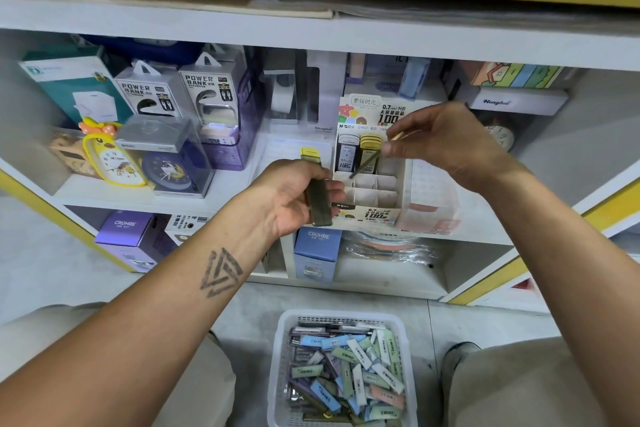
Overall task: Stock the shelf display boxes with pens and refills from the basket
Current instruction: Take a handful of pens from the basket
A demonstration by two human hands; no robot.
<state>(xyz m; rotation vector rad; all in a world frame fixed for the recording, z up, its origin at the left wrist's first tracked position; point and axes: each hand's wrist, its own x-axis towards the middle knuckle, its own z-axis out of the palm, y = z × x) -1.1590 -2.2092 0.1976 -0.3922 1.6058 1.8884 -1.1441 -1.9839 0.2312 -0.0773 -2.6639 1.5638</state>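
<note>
Here the right hand (pixel 446 146) pinches a refill case (pixel 367 159).

display box (pixel 367 210) front cells free | back row: refill cases (pixel 360 152) | upper shelf (pixel 311 35) low overhead

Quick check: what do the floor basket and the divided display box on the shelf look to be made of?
Basket: white plastic, matte by the look, with moulded perforated walls. Display box: printed cardboard, likely; thin folded dividers with raw pale edges, and a glossy printed front panel.
</note>
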